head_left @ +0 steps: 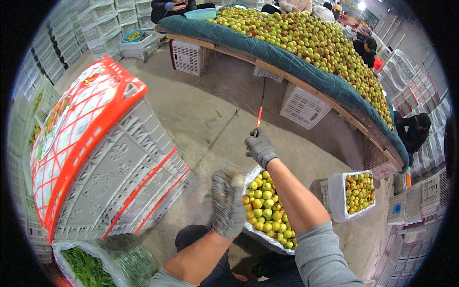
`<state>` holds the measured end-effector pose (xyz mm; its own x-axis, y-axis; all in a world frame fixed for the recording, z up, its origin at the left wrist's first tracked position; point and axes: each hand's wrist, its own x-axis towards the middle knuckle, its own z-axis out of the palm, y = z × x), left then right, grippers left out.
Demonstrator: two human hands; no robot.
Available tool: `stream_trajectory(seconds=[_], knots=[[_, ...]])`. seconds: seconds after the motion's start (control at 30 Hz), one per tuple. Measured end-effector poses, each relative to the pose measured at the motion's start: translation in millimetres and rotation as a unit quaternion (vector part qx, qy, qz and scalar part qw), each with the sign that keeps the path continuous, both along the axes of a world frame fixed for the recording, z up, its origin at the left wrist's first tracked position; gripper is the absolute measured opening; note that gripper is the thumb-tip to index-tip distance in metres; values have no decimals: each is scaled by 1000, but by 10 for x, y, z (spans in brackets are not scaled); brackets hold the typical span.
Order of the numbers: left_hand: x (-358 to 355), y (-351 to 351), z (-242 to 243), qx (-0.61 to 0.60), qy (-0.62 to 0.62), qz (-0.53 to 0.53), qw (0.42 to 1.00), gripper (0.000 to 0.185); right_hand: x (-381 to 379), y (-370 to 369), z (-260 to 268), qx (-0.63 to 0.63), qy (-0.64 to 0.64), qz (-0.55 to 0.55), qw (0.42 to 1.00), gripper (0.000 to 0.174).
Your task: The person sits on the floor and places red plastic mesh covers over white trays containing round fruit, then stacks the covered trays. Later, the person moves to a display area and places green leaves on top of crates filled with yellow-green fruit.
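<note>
My right hand [262,147], in a grey knit glove, is closed on a thin tool with a red shaft [259,115] and a dark handle end, held over the concrete floor. My left hand [228,204], in a dirty grey glove, is blurred and raised at the left edge of a crate; whether it holds anything is unclear. Below and between my forearms stands the plastic-lined crate [269,238] full of round green and yellow-brown fruit [267,208]. Part of that crate is hidden by my right forearm.
Stacked grey crates [107,172] with a red-rimmed lid stand left, beside a lined crate of green leaves [86,267]. Ahead is a padded table [251,45] heaped with fruit, people around it. Another lined fruit crate [337,201] is at right.
</note>
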<state>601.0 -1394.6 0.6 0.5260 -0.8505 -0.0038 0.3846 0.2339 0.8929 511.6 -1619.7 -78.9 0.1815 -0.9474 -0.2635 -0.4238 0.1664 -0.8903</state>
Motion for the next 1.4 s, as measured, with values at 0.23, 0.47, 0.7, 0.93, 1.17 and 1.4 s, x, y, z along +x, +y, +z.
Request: stream_trajectory(seconds=[0.23,0.47,0.7,0.93,1.17,1.4], knots=[[492,-201,-223,61,229,133,962,23,628,866,718,17,48,74,996,29],[644,-524,-580,47,275,58,959,29,301,2087,1825,48,-35,79,995,30],[48,-726,-931,-113,-244,-60,961,42,-193,3372,3041,48,-43,126,990,35],[-458,-304,-510,-130,-482,-196,844,15,-1708,3942,4000,78,-63,6,995,35],[-1436,93,375,-212,-535,-376,727,38,-3810,4416,4094,-65,-322,-182,927,43],[-2638,-103,902,-331,-556,-298,702,50,-4760,5055,4453,-383,298,-182,855,48]])
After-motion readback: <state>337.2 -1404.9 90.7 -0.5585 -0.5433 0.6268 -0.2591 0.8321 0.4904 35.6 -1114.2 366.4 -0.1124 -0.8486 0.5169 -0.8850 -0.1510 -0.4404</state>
